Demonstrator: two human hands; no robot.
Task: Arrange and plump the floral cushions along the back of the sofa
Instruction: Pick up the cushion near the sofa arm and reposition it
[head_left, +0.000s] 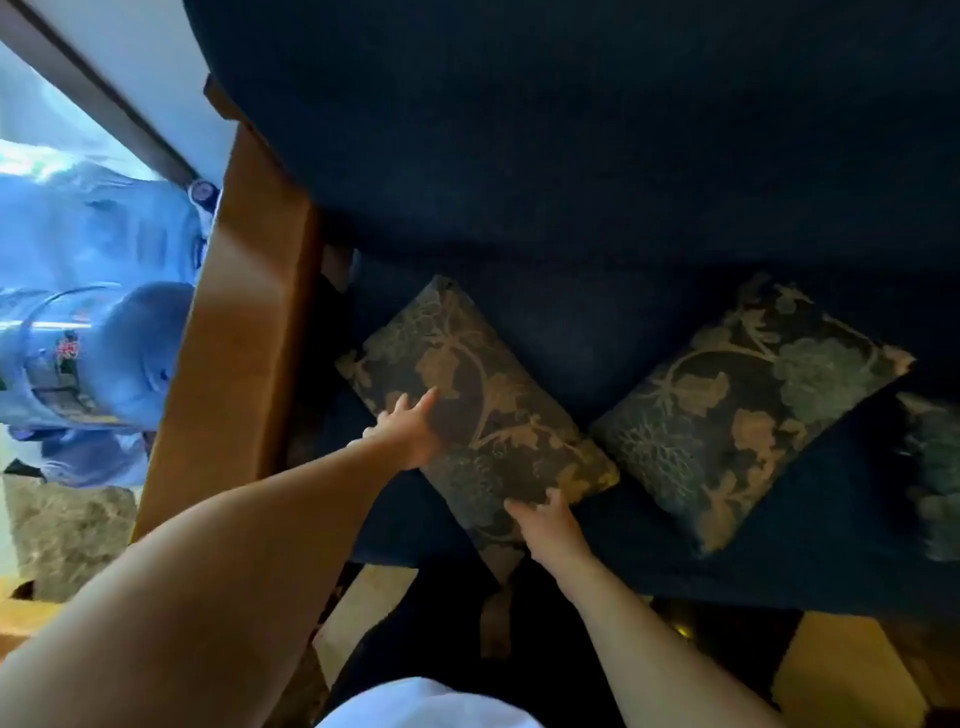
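Observation:
A dark floral cushion (483, 410) with gold leaves lies tilted on the navy sofa seat (582, 338), near the left armrest. My left hand (408, 428) rests on its left edge with fingers spread. My right hand (545, 527) grips its lower corner. A second floral cushion (743, 410) lies flat to the right, apart from both hands. A third floral cushion (935, 478) shows only partly at the right edge. The sofa's dark backrest (571, 130) rises behind them.
A wooden armrest (234, 338) borders the sofa on the left. Beyond it stands a bright window with blue objects (93, 322) on a side table. The wooden floor (841, 670) shows below the seat's front edge.

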